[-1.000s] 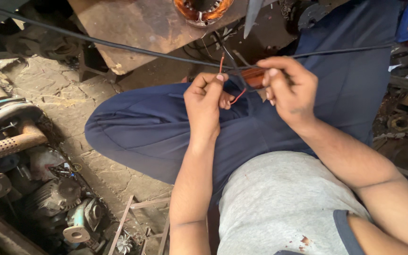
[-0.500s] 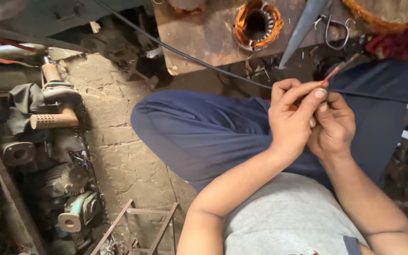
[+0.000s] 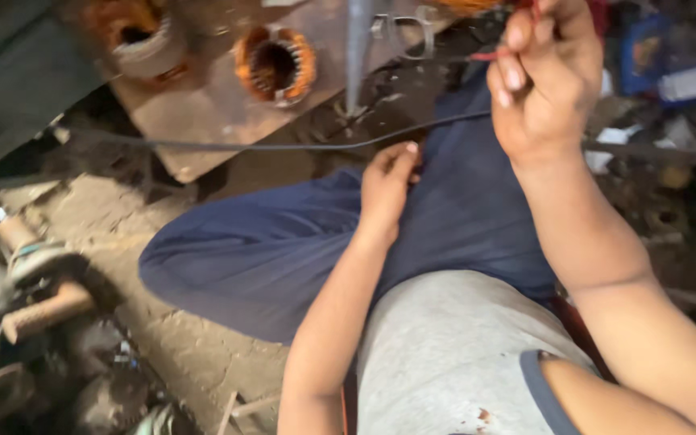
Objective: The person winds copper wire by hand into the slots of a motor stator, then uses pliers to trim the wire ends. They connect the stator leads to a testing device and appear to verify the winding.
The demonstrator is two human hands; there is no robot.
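A thin red wire (image 3: 489, 55) sits pinched in the curled fingers of your right hand (image 3: 545, 80), raised high above your blue-trousered lap (image 3: 283, 250), its short visible end poking out to the left of the fist. Below that wire, a black cable (image 3: 283, 147) sags across the scene from the dark left side toward your knee. Your left hand (image 3: 388, 185) rests on the trousers just under the cable, fingers bent narrow with the tips at the cable; whether they actually grip it is not clear. Beyond the cable, a rusty metal plate (image 3: 219, 113) carries two copper-wound motor stators (image 3: 275, 64), and a grey metal bar (image 3: 358, 48) stands upright just right of them. Left of your lap, on the dusty floor (image 3: 106, 217), lies a heap of dark machine parts with an angle grinder (image 3: 34, 282) and its ribbed handle. Your grey shirt (image 3: 445, 354) fills the bottom of the view.
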